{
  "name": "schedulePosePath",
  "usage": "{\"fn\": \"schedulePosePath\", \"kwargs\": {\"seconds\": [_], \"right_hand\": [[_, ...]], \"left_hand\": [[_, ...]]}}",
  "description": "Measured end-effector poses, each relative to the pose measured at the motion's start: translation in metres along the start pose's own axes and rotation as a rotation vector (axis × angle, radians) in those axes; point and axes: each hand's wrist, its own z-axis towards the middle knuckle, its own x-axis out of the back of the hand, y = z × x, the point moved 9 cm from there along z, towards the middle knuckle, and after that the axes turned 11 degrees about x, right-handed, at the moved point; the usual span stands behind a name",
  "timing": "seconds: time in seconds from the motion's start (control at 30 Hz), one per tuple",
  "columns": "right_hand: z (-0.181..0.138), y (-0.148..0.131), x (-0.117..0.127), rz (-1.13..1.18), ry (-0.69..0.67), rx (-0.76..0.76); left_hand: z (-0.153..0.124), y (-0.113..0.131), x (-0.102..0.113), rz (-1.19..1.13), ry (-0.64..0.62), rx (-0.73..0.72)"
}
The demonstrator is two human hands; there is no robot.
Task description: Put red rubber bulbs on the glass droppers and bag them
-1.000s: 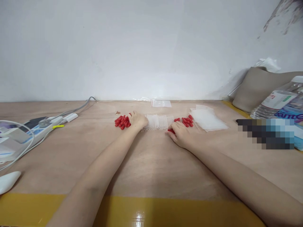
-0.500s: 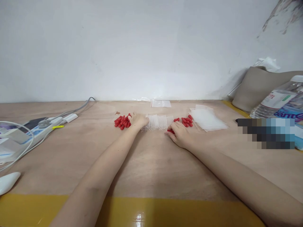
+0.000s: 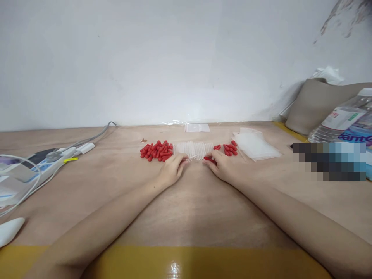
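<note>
A row of thin clear dropper tubes (image 3: 190, 148) lies side by side on the table. My left hand (image 3: 173, 170) is at the near left end of that row, thumb and fingers pinched around a clear tube whose tip points right. Close by on the right, my right hand (image 3: 222, 166) has its fingers curled over a red rubber bulb (image 3: 208, 159), partly hidden by them. Left of the tubes is a larger pile of red rubber bulbs (image 3: 157, 150). A smaller group of bulbs (image 3: 230, 148) lies beyond my right hand.
Clear plastic bags (image 3: 255, 144) are stacked at right, and one flat bag (image 3: 197, 127) lies by the wall. A power strip (image 3: 55, 157) with cables sits left, above a white object (image 3: 11, 231) at the edge. Plastic bottles (image 3: 334, 123) stand far right beside a grey-brown container (image 3: 308, 104).
My left hand has moved from the left bulb pile toward me and right, to the near ends of the tubes, and pinches one. The right hand stays nearly in place with its bulb.
</note>
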Motion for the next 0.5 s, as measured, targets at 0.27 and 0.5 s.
{"fn": "schedulePosePath", "kwargs": {"seconds": [0.27, 0.5], "right_hand": [[-0.001, -0.003, -0.013, 0.151, -0.015, 0.085], [-0.001, -0.007, -0.013, 0.155, -0.015, 0.112]], "left_hand": [[-0.002, 0.005, -0.007, -0.069, -0.063, -0.03], [-0.003, 0.007, -0.011, -0.063, -0.101, -0.054]]}}
